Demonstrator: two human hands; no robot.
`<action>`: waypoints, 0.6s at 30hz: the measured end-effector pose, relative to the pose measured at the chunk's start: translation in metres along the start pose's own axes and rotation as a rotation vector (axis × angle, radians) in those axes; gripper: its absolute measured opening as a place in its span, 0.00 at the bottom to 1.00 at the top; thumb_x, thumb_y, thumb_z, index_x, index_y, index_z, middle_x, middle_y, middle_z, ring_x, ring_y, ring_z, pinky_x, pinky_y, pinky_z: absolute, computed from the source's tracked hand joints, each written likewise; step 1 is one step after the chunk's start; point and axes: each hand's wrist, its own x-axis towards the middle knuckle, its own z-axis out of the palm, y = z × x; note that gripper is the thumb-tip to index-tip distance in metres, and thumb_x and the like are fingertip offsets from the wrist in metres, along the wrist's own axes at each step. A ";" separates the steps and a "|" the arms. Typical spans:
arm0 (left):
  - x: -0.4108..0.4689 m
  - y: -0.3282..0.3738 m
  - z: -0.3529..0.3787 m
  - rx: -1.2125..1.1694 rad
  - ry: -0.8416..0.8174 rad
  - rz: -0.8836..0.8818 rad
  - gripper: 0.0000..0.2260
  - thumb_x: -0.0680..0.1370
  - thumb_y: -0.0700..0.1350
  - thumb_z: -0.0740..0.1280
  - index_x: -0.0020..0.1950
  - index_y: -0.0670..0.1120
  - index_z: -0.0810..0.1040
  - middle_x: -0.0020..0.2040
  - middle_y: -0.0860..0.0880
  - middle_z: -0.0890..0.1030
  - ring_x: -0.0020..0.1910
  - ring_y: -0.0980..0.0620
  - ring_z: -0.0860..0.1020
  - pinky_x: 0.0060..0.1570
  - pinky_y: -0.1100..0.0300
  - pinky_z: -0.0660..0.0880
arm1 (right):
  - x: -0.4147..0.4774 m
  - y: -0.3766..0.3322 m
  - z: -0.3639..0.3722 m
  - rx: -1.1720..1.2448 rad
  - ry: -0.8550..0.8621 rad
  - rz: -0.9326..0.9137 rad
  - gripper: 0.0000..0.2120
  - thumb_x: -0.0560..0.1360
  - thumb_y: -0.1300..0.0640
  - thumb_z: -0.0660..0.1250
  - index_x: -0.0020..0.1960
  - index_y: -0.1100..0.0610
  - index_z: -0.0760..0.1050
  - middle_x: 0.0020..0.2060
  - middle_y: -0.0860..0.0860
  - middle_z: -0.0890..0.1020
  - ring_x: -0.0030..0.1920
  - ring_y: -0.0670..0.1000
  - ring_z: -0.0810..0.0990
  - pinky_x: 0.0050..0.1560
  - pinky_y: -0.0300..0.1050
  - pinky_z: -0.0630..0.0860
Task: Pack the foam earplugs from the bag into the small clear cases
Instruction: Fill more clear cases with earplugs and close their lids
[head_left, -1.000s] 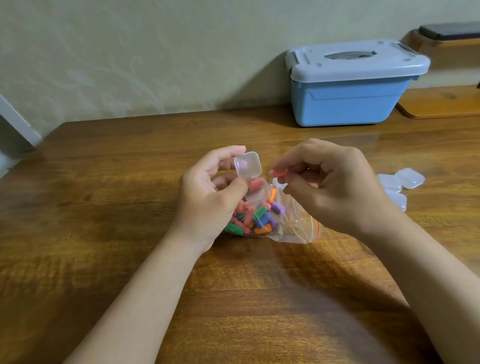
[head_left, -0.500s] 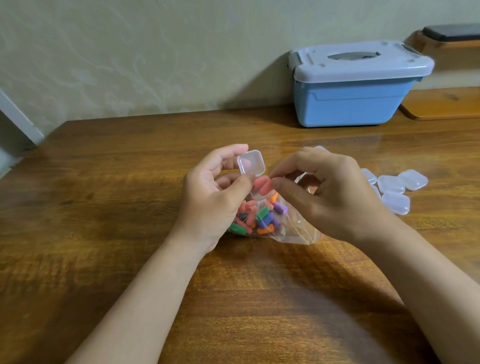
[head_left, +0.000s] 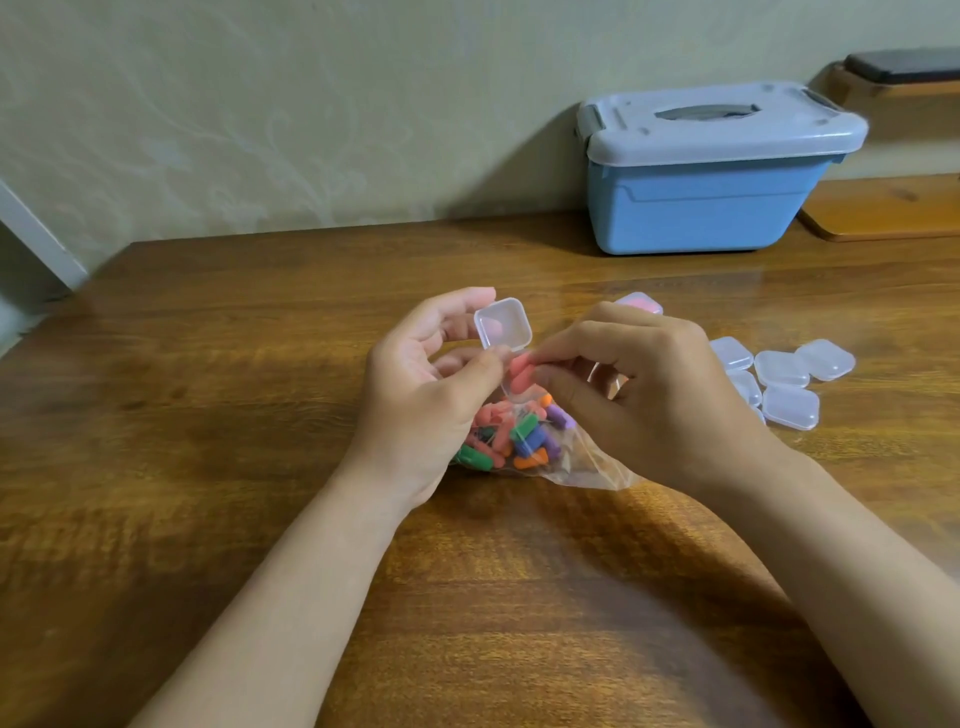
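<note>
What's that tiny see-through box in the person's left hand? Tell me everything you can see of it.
The small clear case is square with rounded corners, of see-through, slightly frosted plastic. The left hand holds it off the table, forefinger at its top edge, thumb at its bottom, broad face towards the camera. A pink tint shows through it; earplug or finger, I cannot tell. Just below it the right hand pinches a pink earplug above the bag.

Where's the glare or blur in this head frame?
Head view: pale sheen on the table toward its far side; the right forearm looks ghosted along its edge, low in frame; the pink earplug in the right hand grip and the clear case in the left hand are sharp.
</note>
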 end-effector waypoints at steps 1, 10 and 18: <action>0.000 0.000 0.000 -0.007 0.002 -0.006 0.17 0.77 0.35 0.71 0.61 0.54 0.81 0.58 0.51 0.82 0.56 0.53 0.83 0.51 0.51 0.83 | 0.000 0.000 0.000 0.005 -0.004 0.003 0.05 0.75 0.60 0.73 0.49 0.52 0.85 0.42 0.47 0.82 0.41 0.45 0.81 0.39 0.37 0.77; 0.001 0.001 -0.001 -0.006 0.008 -0.015 0.16 0.76 0.35 0.72 0.59 0.53 0.82 0.56 0.52 0.83 0.56 0.52 0.83 0.53 0.47 0.82 | 0.000 -0.004 -0.003 0.047 -0.022 0.024 0.05 0.74 0.60 0.72 0.47 0.51 0.81 0.42 0.45 0.80 0.41 0.43 0.80 0.38 0.31 0.74; 0.002 0.004 -0.004 -0.112 -0.012 -0.074 0.13 0.78 0.34 0.69 0.55 0.51 0.82 0.52 0.44 0.84 0.53 0.49 0.84 0.54 0.48 0.81 | -0.001 -0.004 -0.004 -0.042 -0.073 -0.004 0.08 0.74 0.52 0.72 0.51 0.51 0.83 0.43 0.42 0.77 0.40 0.39 0.76 0.38 0.30 0.72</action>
